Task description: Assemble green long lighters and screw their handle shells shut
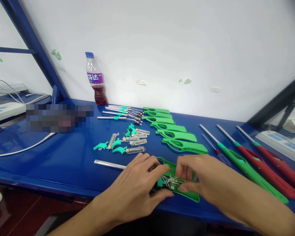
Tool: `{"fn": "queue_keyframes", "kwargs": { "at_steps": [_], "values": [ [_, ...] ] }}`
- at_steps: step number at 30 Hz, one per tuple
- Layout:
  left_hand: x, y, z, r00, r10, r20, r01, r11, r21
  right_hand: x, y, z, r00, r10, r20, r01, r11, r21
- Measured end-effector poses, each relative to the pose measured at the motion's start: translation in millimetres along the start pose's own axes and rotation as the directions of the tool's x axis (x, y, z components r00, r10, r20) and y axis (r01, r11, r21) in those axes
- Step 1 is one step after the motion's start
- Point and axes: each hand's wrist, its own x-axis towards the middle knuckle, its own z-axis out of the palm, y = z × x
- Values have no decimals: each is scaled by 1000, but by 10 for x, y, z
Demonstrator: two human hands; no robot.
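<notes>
A green plastic lighter shell (191, 196) lies open near the front edge of the blue table (71, 164), with a metal tube (109, 164) running out to its left. My left hand (135, 188) rests over the shell's left part, fingers curled and pressing on it. My right hand (196, 175) pinches small clear and wire parts (170, 181) inside the shell with its fingertips. Both hands touch the same shell.
Behind the hands lie a row of green shells (177, 134), metal tubes with wires (120, 113), teal triggers and clear tanks (127, 142). Assembled green and red long lighters (258, 167) lie to the right. A bottle of red drink (95, 80) stands by the wall. A white cable (22, 149) runs at the left.
</notes>
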Motion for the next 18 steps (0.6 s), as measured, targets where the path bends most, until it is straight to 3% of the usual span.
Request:
{"fn": "queue_keyframes", "kwargs": {
  "at_steps": [18],
  "values": [
    [26,-40,-16,993,107,58,-107,994,-2,14,-10,0,1000,8,15,-9,998,58]
  ]
}}
